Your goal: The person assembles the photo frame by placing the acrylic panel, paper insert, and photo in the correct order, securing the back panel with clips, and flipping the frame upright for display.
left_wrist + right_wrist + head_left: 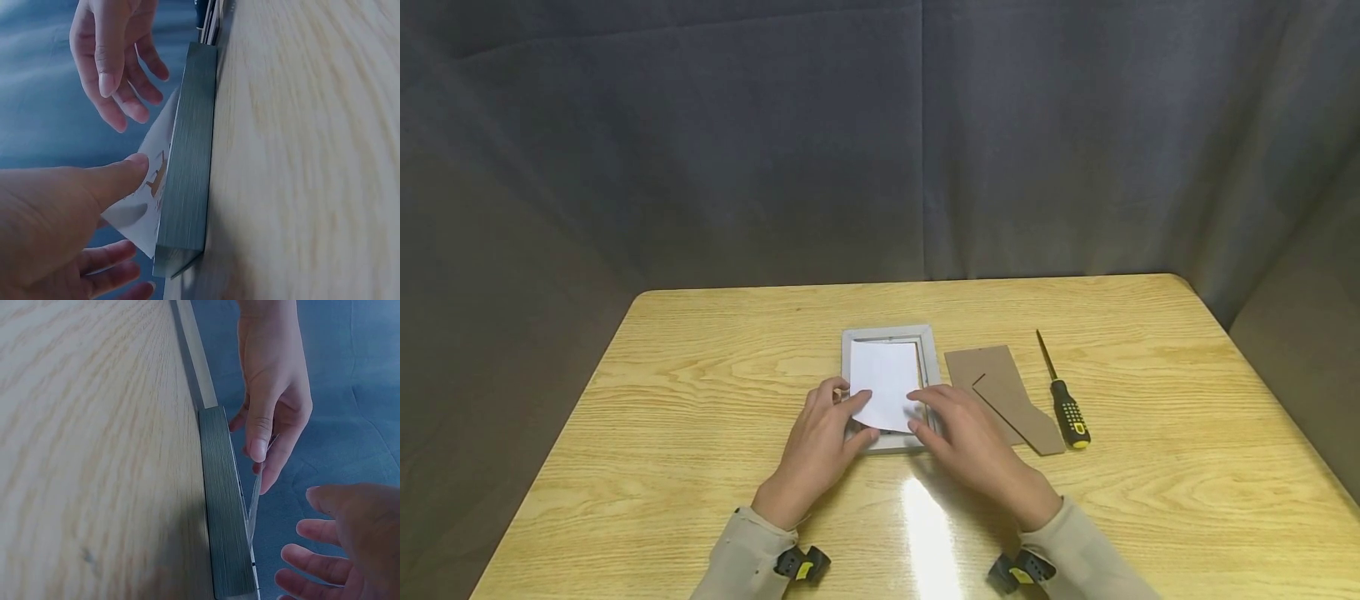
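Observation:
A picture frame (pixel 929 354) lies face down on the table, its light grey rim around a recess. Over the recess is a white sheet of paper (pixel 883 375), its near end lifted; print shows on its underside (pixel 140 215) in the left wrist view. My left hand (pixel 820 437) pinches the sheet's near left corner between thumb and finger, plainest in the right wrist view. On the other side, my right hand (pixel 966 433) hovers by the sheet's right edge, fingers spread and relaxed, holding nothing.
Right of the frame lies a brown backing board (pixel 981 364) with its angled stand leg (pixel 1022 417). Beyond it rests a screwdriver (pixel 1070 412) with a black and yellow handle. A dark curtain (pixel 775 167) hangs behind the wooden table (pixel 700 375).

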`<state>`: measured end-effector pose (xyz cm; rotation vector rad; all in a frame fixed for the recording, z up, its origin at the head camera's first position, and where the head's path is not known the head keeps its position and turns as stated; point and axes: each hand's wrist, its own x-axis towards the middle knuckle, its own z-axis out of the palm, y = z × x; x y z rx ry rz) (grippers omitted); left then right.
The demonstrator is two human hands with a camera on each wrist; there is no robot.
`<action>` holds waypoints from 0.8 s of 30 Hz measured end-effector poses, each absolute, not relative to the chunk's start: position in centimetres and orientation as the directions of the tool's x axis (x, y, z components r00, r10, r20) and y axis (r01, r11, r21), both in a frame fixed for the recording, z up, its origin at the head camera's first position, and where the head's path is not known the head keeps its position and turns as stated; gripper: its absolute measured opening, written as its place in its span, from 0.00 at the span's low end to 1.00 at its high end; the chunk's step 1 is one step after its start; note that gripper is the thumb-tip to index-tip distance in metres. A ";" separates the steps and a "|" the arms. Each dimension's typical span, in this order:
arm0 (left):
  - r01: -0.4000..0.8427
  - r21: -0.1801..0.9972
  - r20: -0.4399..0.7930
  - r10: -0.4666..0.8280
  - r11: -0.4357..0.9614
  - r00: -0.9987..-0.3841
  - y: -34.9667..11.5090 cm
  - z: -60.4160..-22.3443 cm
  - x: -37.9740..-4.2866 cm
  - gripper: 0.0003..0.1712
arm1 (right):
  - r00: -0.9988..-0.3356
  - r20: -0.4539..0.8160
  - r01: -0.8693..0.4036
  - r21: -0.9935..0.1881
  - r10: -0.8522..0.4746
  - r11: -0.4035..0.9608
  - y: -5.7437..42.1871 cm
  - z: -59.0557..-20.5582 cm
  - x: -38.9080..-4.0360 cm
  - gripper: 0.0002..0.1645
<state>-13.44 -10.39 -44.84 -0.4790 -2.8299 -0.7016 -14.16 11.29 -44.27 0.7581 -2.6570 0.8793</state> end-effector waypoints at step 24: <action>0.385 0.395 0.218 0.322 0.834 -0.921 -10.0 -45.2 -13.3 0.26 | -0.841 0.375 -0.537 -0.490 -0.390 0.687 11.3 -44.3 -14.2 0.20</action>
